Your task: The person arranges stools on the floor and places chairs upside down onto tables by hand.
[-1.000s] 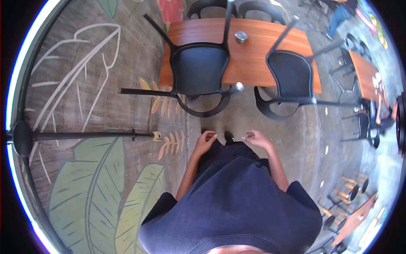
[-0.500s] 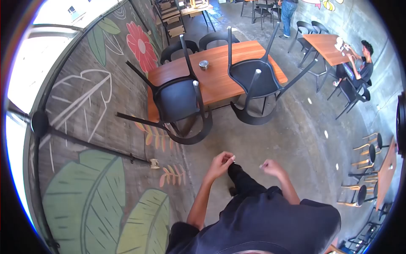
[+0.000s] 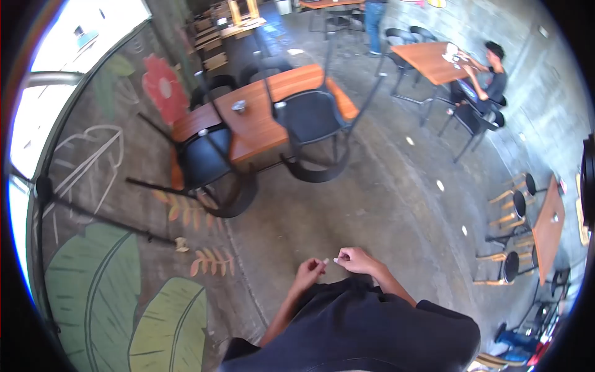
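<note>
Closer together than half a second ago, the left hand (image 3: 308,274) and the right hand (image 3: 357,260) now nearly meet just past the front of the dark shirt (image 3: 353,328), and the view has swung so the furniture sits further left. On each hand the fingers curl in with only a small opening at most. Pale bits (image 3: 335,260) show at the facing fingertips, a narrow gap between them; they may be nails or something small being pinched, and I cannot tell which at this size.

Beyond the hands lies bare grey floor (image 3: 297,223), with big green leaves (image 3: 93,297) painted on the wall to the left. Further on, the left chair (image 3: 201,164) and the right chair (image 3: 311,118) rest upside down on a wooden table (image 3: 254,133), legs up and backs hanging over its near edge. Between them, towards the far side, stands a small metal tin (image 3: 238,106). Stools (image 3: 511,266) line a side table (image 3: 549,229) at the right. Farther off, a seated person (image 3: 496,80) reaches over another table (image 3: 427,59) towards something white (image 3: 451,51), and someone in blue jeans (image 3: 374,28) stands behind.
</note>
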The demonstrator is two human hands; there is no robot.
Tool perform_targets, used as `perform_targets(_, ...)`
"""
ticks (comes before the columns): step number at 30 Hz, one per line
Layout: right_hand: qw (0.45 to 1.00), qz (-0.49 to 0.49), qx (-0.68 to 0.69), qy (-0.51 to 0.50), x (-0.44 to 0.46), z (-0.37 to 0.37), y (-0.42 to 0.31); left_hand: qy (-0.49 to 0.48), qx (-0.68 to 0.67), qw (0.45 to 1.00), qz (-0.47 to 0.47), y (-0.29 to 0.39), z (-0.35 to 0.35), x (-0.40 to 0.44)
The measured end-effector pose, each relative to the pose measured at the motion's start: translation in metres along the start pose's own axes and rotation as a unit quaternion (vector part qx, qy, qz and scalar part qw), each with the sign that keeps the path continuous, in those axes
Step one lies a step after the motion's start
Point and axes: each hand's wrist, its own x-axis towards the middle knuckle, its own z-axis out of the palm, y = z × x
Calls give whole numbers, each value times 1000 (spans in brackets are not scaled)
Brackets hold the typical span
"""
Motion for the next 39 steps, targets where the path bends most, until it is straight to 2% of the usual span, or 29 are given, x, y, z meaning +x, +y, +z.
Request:
perform_targets(4,983,102,79,130,-83,-71,107,-84,30,994,56,64,116,93)
perform_targets(6,964,129,9,230,-134,-99,162,-159,117,978,71,101,179,117)
perform_targets(7,939,179,101,277,-154,-116,183,-213,100,970,66,146,218,119)
perform_targets(8,937,183,99,282,-173,-132,197,-219,98,969,66,169,250,122)
perform_targets(10,918,208,126,312,-207,-155,213,-321,148,897,263,201,301,122)
perform_targets(11,918,210,124,313,-221,-164,217,-361,153,887,244,217,324,115)
perform_targets(13,904,199,198,322,-230,-181,223,-376,163,875,257,220,355,113)
perform_targets(14,905,194,190,327,-227,-187,234,-390,181,862,267,216,370,116)
perform_targets(15,896,141,262,329,-219,-188,247,-400,164,860,272,203,381,122)
perform_targets(16,879,88,337,326,-209,-189,254,-400,177,877,200,192,387,126)
perform_targets(17,879,85,338,326,-201,-196,247,-397,190,889,123,179,389,128)
perform_targets(19,925,187,124,307,-187,-219,230,-412,129,901,44,144,389,139)
perform_targets(23,943,100,165,271,-148,-260,232,-383,114,916,17,138,383,146)
perform_targets(25,934,41,285,210,-125,-289,226,-364,117,924,15,142,379,163)
perform_targets(26,938,33,282,201,-113,-305,219,-352,117,929,20,145,377,175)
perform_targets(28,917,-42,363,160,-98,-346,195,-312,121,939,76,153,377,205)
perform_targets(29,922,-56,357,136,-88,-368,190,-310,121,939,81,158,377,226)
perform_targets(32,940,-83,296,147,-69,-442,153,-280,74,955,70,187,389,290)
perform_targets(35,941,-108,282,152,-31,-503,148,-257,70,953,146,231,415,356)
perform_targets(37,930,-134,295,175,0,-533,151,-216,95,940,245,285,432,380)
perform_targets(38,932,-136,293,167,12,-544,153,-208,93,942,247,308,434,388)
perform_targets(39,919,-150,308,196,22,-556,153,-207,125,919,312,334,438,396)
